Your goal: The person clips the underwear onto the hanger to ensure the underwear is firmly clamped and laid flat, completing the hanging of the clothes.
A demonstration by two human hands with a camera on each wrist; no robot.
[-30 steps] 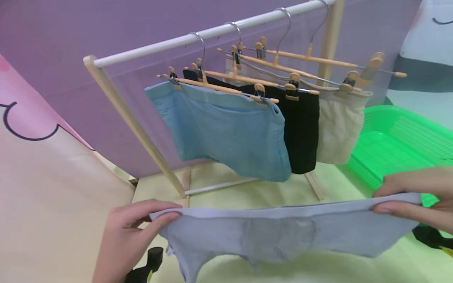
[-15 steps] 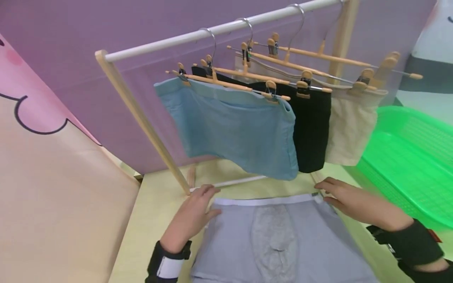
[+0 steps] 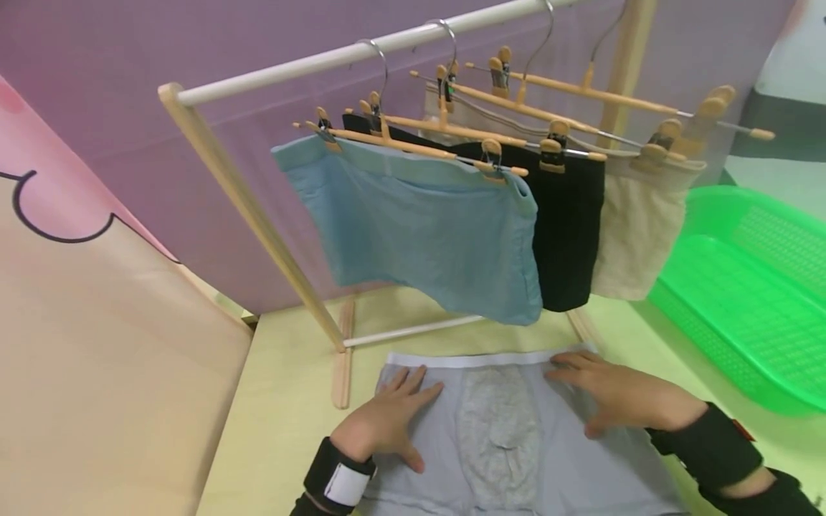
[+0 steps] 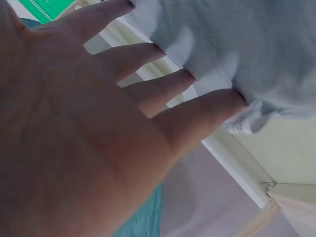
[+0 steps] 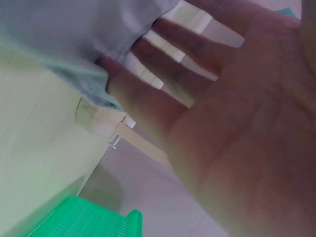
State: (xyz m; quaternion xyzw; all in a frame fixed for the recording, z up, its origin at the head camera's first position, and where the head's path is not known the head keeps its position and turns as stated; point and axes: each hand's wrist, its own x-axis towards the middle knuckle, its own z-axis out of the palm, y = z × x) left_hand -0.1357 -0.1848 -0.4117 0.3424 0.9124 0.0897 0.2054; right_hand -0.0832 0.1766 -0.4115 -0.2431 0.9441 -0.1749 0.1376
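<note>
A pair of grey boxer briefs [image 3: 439, 430] lies spread on the table, its pale waistband toward the rack. My left hand [image 3: 390, 423] rests on the upper left part with fingers spread. On the upper right side, my right hand [image 3: 613, 390] touches the cloth just under the waistband, fingers extended. In the left wrist view the fingertips of the left hand [image 4: 98, 103] meet the grey cloth [image 4: 237, 44]. The right wrist view shows the right hand [image 5: 237, 108] with its fingertips at the garment's edge [image 5: 98, 34].
Behind stands a wooden rack with a white rod [image 3: 310, 64]. Blue [image 3: 419, 229], black [image 3: 568, 236] and beige [image 3: 639, 222] underwear hang there from clip hangers, and a bare hanger [image 3: 600, 93] hangs behind. A green basket [image 3: 716, 344] stands at right.
The grey boxer briefs have gone from being held up by the waistband to lying flat on the table. Both hands have let go and moved inward onto the cloth.
</note>
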